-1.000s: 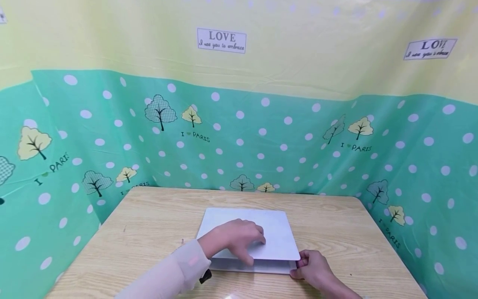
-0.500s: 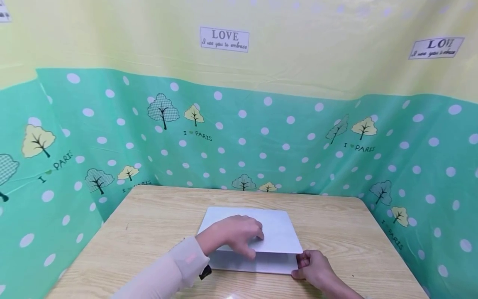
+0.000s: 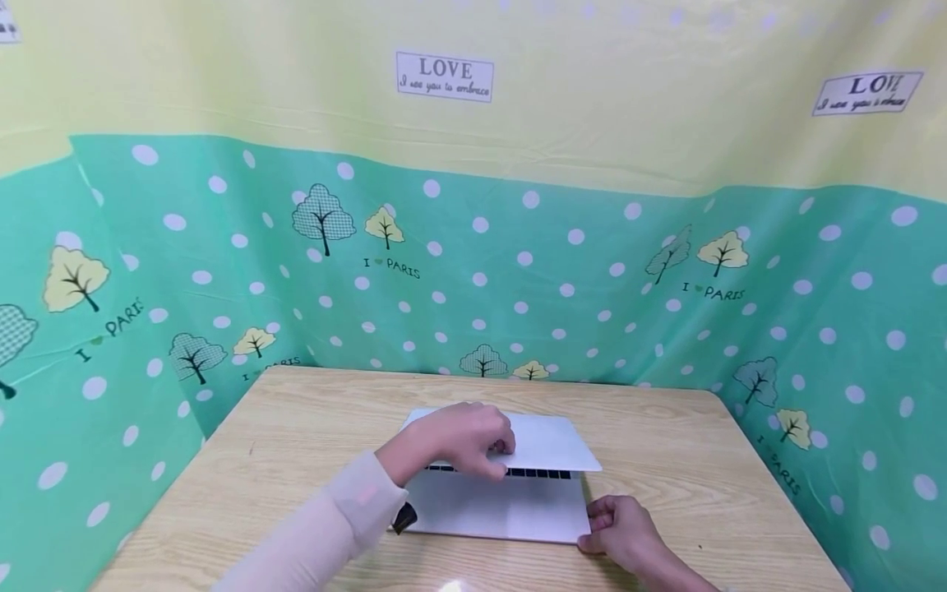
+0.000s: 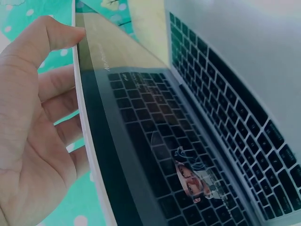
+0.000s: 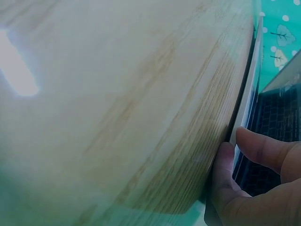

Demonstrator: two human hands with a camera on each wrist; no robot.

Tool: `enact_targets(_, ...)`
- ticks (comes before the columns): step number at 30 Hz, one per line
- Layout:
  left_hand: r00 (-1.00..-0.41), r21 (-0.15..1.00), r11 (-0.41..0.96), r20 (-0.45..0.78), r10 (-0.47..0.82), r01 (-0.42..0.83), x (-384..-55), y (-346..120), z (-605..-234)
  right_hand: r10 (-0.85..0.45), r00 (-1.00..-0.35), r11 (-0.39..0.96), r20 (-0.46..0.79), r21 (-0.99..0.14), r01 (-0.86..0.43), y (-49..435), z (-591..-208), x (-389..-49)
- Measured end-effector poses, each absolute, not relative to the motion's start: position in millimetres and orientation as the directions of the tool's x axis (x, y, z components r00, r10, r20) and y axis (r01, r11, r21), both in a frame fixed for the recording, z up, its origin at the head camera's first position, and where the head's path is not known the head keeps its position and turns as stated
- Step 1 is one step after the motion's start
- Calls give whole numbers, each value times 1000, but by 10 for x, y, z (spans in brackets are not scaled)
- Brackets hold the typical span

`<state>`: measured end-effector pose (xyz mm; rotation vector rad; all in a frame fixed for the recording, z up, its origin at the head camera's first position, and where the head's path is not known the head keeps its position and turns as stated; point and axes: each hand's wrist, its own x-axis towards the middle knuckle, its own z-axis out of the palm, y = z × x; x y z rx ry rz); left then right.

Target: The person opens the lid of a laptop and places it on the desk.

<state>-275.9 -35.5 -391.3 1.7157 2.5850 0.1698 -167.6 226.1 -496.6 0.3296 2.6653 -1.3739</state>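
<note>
A silver laptop (image 3: 488, 511) lies on the table with its lid (image 3: 551, 442) partly raised and leaning toward me. My left hand (image 3: 468, 436) holds the lid's front edge. In the left wrist view, that thumb rests on the dark screen's border (image 4: 96, 113) while the fingers lie behind the lid. Black keys (image 4: 211, 89) show inside, mirrored in the glossy screen. At the base's front right corner, my right hand (image 3: 625, 530) pinches the edge. The right wrist view has its thumb and a finger on either side of the base's thin rim (image 5: 240, 120).
The light wooden table (image 3: 296, 460) extends around the laptop on all sides. Behind it and at both sides hangs a green and yellow curtain (image 3: 473, 247) with dots and trees. A small black object (image 3: 404, 518) sits under the left sleeve (image 3: 333, 522).
My left hand has lifted the lid from a narrow gap to a wider one, moving up and away; a row of keys now shows. The right hand has stayed at the base corner.
</note>
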Motion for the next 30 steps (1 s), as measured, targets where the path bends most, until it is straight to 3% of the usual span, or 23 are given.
enact_targets(9,-421,151,413,20,907,898,-2810,-372,-3780,148,-962,559,-231,-783,274,2275,-4976,-1692)
enact_targets(30,-487,167,467,104,867,868,-2983,-369,-3554,125,-981,544,-147,-817,192,2272,-4989,-1629)
